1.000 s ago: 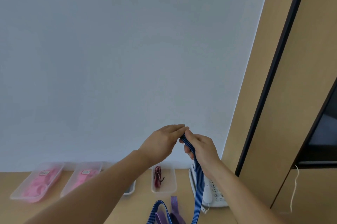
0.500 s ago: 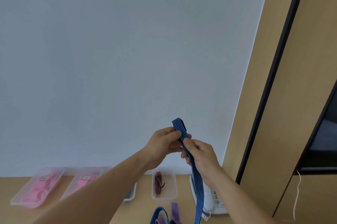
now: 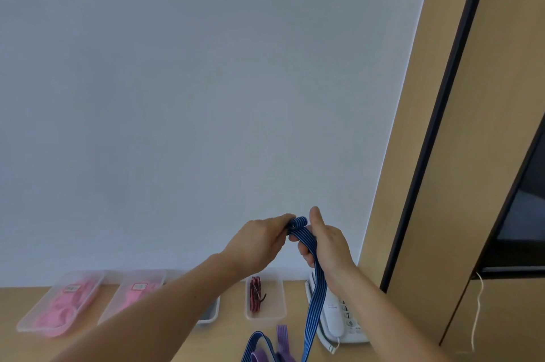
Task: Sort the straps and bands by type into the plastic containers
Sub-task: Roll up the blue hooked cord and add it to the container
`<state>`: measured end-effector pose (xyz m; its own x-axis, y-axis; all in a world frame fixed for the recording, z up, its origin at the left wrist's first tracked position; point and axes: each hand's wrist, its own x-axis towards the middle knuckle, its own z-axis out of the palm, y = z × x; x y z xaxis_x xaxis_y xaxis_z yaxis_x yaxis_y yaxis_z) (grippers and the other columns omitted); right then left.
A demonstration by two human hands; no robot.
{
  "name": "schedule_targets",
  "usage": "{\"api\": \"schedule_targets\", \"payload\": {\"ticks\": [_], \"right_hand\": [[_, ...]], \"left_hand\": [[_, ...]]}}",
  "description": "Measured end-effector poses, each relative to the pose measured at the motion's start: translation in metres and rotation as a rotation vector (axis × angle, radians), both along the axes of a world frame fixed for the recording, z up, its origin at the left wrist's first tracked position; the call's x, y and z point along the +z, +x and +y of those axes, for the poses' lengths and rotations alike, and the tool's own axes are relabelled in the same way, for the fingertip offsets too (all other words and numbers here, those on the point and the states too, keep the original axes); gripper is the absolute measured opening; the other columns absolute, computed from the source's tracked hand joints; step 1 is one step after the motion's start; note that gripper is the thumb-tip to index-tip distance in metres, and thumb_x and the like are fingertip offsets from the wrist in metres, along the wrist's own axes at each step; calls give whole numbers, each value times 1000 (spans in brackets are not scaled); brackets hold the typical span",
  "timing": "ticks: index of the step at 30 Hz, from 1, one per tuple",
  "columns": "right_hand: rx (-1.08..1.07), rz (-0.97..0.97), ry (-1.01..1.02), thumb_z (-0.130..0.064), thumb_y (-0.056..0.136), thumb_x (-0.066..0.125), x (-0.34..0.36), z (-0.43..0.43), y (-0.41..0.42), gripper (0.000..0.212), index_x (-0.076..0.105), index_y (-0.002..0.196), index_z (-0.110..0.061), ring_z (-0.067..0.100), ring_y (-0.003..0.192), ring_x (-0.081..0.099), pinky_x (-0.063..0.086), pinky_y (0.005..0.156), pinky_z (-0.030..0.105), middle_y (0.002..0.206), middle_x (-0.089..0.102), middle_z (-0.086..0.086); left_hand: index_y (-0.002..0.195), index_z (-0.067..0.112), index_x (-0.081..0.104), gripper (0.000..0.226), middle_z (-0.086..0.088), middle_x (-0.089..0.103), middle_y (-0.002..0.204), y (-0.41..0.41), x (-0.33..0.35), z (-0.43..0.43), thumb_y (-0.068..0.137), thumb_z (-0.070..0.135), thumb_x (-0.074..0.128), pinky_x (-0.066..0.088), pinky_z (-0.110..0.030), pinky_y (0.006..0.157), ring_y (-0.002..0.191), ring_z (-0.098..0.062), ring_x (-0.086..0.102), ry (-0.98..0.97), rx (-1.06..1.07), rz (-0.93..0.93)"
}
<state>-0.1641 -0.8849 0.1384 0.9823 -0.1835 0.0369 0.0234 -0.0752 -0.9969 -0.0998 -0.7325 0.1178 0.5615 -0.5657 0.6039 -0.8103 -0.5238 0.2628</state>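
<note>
Both hands, left [image 3: 259, 239] and right [image 3: 326, 239], pinch the rolled end of the blue strap [image 3: 317, 279] between them.

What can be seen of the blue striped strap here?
The blue striped strap is a flat, woven-looking band, dark blue with fine pale lengthwise stripes. Its top end is rolled into a small coil, pinched by the left hand; the right hand grips it just below, thumb raised. It hangs in front of the telephone to the frame's bottom edge. A blue loop, likely the same strap, lies beside purple bands on the desk.
</note>
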Motion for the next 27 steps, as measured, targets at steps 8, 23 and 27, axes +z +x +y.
{"api": "schedule_targets", "payload": {"ticks": [8, 23, 27], "right_hand": [[44, -48, 15, -41, 97, 54, -5, -1, 0, 49, 72, 87, 3, 13, 47, 38, 30, 49, 23, 56, 51, 3], [53, -106, -44, -34, 95, 59, -8, -7, -4, 40, 68, 80, 2, 13, 49, 45, 40, 52, 22, 56, 58, 3], [-10, -56, -76, -38, 94, 60, -12, -6, -2, 43, 69, 74, -1, 14, 45, 40, 34, 45, 21, 49, 52, 1]], "left_hand": [[122, 15, 56, 41, 9, 58, 94, 10, -3, 3, 86, -4, 49, 43, -25, 49, 64, -14, 51, 123, -20, -297], [117, 4, 65, 38, -13, 70, 116, -12, 23, -8, 89, 28, 58, 45, -52, 105, 110, -32, 64, -630, -316, 1074], [114, -2, 62, 22, -20, 70, 110, -13, 24, -13, 97, 9, 55, 55, -43, 91, 88, -30, 67, -671, -278, 960]]}}
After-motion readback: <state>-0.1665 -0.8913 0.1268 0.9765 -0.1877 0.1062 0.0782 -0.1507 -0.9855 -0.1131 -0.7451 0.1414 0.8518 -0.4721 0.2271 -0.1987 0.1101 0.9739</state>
